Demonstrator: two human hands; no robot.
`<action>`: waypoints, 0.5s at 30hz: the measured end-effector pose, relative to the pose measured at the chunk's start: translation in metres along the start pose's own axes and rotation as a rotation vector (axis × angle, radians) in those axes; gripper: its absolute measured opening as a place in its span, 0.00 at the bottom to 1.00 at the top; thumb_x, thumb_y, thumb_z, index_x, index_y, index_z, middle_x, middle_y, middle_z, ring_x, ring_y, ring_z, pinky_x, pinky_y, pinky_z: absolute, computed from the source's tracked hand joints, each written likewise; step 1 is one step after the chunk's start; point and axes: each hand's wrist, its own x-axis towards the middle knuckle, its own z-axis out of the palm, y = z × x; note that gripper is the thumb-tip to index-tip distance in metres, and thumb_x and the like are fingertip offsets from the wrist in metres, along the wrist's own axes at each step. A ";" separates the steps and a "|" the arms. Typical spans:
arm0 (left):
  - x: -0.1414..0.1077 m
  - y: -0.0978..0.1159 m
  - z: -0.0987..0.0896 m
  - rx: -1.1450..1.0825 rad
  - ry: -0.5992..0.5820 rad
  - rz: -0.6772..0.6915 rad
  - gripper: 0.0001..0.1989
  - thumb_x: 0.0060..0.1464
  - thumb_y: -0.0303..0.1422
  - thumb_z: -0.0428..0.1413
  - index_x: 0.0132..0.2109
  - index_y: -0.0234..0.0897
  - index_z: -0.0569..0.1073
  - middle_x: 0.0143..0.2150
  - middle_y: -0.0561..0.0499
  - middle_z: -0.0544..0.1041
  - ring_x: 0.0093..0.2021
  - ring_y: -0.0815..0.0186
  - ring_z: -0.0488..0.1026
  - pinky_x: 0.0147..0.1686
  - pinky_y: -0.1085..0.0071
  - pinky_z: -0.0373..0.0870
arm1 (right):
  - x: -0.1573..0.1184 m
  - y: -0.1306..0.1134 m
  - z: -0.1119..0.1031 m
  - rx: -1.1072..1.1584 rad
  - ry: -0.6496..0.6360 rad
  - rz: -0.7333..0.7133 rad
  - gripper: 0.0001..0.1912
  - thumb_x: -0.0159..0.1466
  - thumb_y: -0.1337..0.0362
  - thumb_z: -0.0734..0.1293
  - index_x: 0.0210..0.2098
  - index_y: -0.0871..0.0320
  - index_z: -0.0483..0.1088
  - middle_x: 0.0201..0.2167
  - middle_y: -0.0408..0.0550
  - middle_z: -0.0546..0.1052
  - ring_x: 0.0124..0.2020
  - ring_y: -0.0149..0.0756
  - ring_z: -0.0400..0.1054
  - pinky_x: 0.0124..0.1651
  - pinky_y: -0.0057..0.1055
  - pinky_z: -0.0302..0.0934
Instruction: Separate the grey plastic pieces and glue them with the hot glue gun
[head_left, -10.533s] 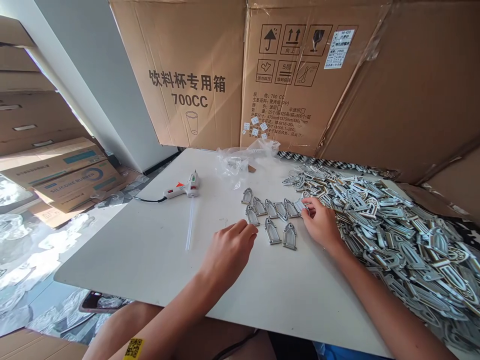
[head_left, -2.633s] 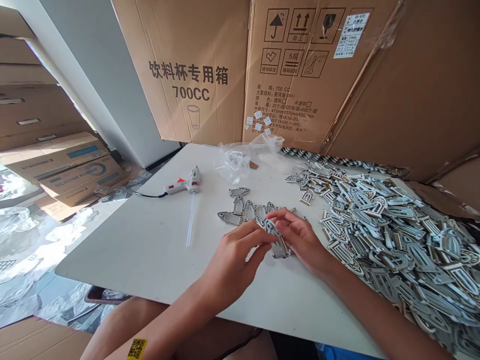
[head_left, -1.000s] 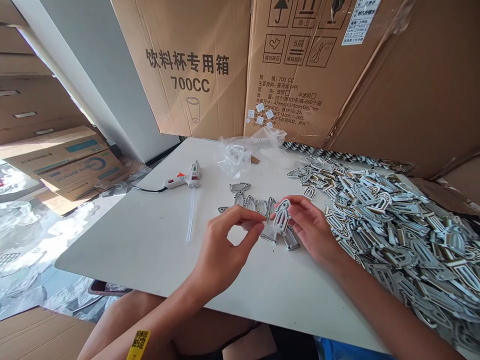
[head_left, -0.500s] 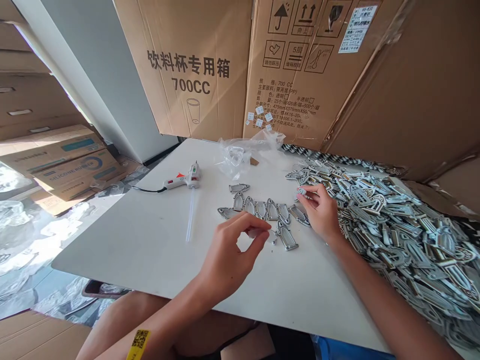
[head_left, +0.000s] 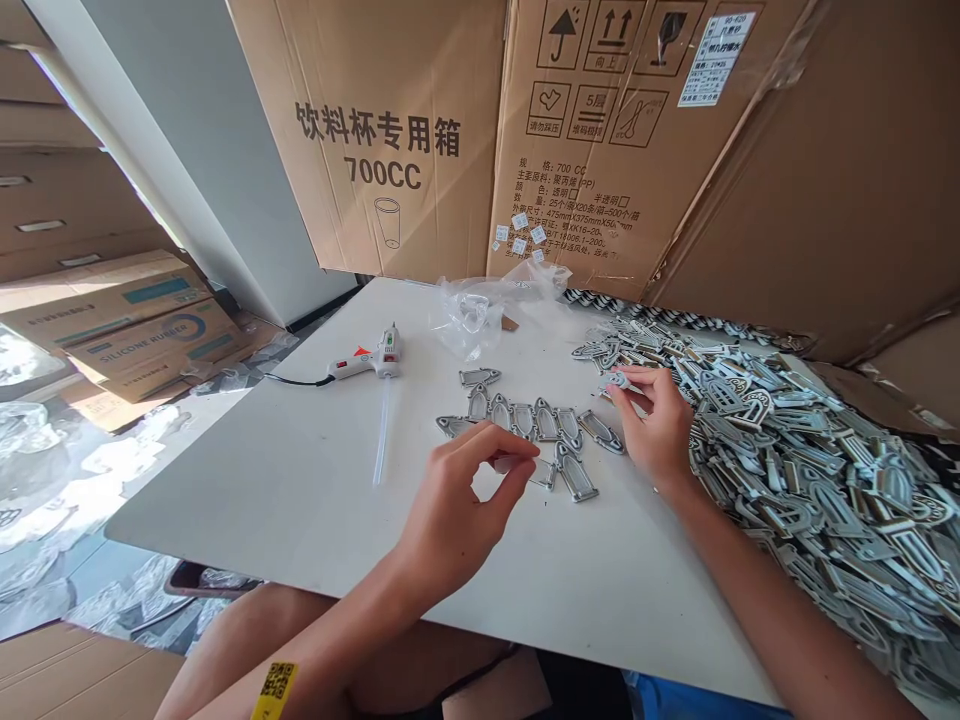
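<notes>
You are holding one small grey piece, shiny like metal, in your right hand. Its thumb and finger are pinching it just above the table, on the near side of the far part of the pile. Your left hand is hanging to the left with its thumb and finger almost meeting; I cannot tell if anything is sitting between them. You seem to be handling the pieces one at a time. The next move is probably asking for a light fingertip hold, so that the little piece is not slipping.

Below your hands, a crooked row of silver-grey, arch-shaped frames is lying on the white, smooth table. One slanted grey arch frame is lying at the right end, and another grey arch frame is lying on the near side. Your left hand is hiding some of the others.

On the right, a big heap of grey, white and gold arch pieces is crowding your right arm, so a bump could be knocking some loose. On the left, a white plastic glue gun is resting with a clear stick poking toward you. Far back, a crumpled clear plastic bag is lying before a tall brown cardboard box.
</notes>
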 end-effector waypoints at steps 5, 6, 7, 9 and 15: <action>0.002 0.000 -0.002 -0.022 0.008 -0.009 0.06 0.65 0.26 0.61 0.43 0.43 0.80 0.38 0.54 0.81 0.39 0.67 0.77 0.42 0.67 0.75 | -0.003 -0.028 0.003 0.528 -0.086 0.409 0.26 0.65 0.45 0.77 0.48 0.57 0.69 0.47 0.54 0.79 0.44 0.45 0.80 0.48 0.42 0.78; 0.002 0.000 -0.002 -0.034 0.007 -0.013 0.06 0.65 0.26 0.61 0.44 0.43 0.81 0.38 0.54 0.82 0.39 0.67 0.77 0.43 0.67 0.75 | -0.005 -0.034 0.003 0.618 -0.173 0.503 0.27 0.65 0.44 0.78 0.49 0.57 0.69 0.45 0.54 0.79 0.42 0.45 0.80 0.45 0.40 0.78; 0.003 0.000 -0.002 -0.047 0.005 -0.015 0.06 0.65 0.26 0.61 0.44 0.43 0.81 0.38 0.54 0.82 0.39 0.67 0.78 0.43 0.67 0.75 | -0.007 -0.041 0.002 0.693 -0.272 0.581 0.28 0.66 0.43 0.78 0.50 0.57 0.70 0.45 0.54 0.79 0.40 0.44 0.80 0.43 0.38 0.78; 0.003 0.001 -0.002 -0.069 -0.007 -0.014 0.06 0.65 0.27 0.61 0.44 0.43 0.81 0.39 0.54 0.82 0.39 0.67 0.78 0.43 0.68 0.74 | -0.011 -0.053 0.001 0.799 -0.469 0.680 0.27 0.68 0.44 0.77 0.54 0.56 0.70 0.46 0.53 0.79 0.40 0.42 0.80 0.41 0.33 0.76; 0.001 0.003 -0.001 -0.097 -0.044 0.028 0.06 0.65 0.26 0.62 0.45 0.43 0.81 0.38 0.54 0.81 0.39 0.69 0.77 0.41 0.70 0.73 | -0.025 -0.076 0.002 0.906 -0.774 0.735 0.22 0.74 0.47 0.74 0.55 0.55 0.70 0.44 0.50 0.79 0.39 0.33 0.78 0.43 0.25 0.73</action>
